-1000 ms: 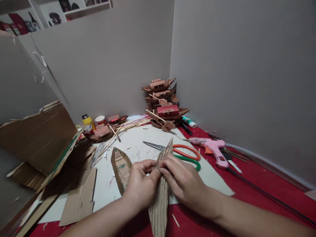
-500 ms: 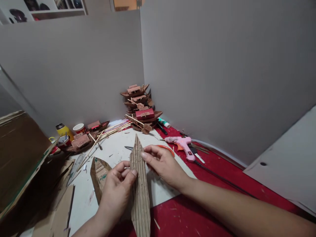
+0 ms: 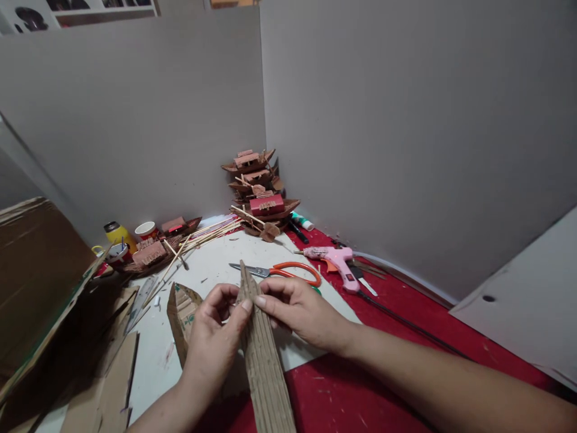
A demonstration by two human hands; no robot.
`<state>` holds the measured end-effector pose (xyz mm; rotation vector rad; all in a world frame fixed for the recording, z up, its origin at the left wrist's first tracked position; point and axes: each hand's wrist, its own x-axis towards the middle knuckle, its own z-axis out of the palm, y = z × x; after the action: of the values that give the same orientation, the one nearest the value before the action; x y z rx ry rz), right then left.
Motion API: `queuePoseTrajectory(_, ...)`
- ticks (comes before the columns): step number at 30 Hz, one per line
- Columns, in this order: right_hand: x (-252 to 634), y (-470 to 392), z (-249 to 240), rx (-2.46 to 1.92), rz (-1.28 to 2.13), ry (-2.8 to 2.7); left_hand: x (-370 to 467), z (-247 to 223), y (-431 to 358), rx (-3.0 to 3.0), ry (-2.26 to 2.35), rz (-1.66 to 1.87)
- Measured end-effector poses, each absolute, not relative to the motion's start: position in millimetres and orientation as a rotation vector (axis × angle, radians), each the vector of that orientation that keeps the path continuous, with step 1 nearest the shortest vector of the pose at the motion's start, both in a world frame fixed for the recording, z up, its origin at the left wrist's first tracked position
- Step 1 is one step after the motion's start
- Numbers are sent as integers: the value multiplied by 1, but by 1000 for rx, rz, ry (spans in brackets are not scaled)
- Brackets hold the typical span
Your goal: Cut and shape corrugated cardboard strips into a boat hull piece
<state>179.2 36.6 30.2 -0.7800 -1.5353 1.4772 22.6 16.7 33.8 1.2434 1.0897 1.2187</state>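
A long strip of ribbed corrugated cardboard [image 3: 265,373] with a pointed far end is held between my two hands. My left hand [image 3: 216,328] grips its left edge, thumb on top. From the right, my right hand [image 3: 300,313] pinches the opposite edge near the tip, thumb also on top. The strip's near end runs out of view at the bottom. Beside my left hand lies a boat-shaped cardboard piece [image 3: 183,310], partly hidden by that hand. Scissors with orange handles [image 3: 295,266] lie just beyond the strip's tip.
A pink glue gun [image 3: 338,261] with a black cord rests on the red cloth [image 3: 333,397] at right. Model boats [image 3: 265,207] are stacked in the corner. Sticks [image 3: 211,234], cups [image 3: 146,230] and a yellow bottle [image 3: 119,234] stand behind. A large cardboard box [image 3: 40,288] is at left.
The strip's tip has tilted down and narrowed, with its sides bent by my fingers. My right hand has moved slightly lower, closer to my left thumb. More of the scissors shows.
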Motion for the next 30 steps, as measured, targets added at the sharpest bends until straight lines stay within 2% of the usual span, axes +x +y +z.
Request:
queuePoseTrajectory(8,181,37,32,-891,1324,-1408,17,38,15,1407,1189,1218)
queuePoseTrajectory(16,180,32,40,-989,1648,-1363,27,34,6,1791,1370,1196)
queuePoseTrajectory(25,180,30,40,-1031,1754,-1291,25,32,0,2194,1218,1287)
queuePoseTrajectory(30,179,30,40,-1055,1697,-1340,26,32,0,2034,1230,1248)
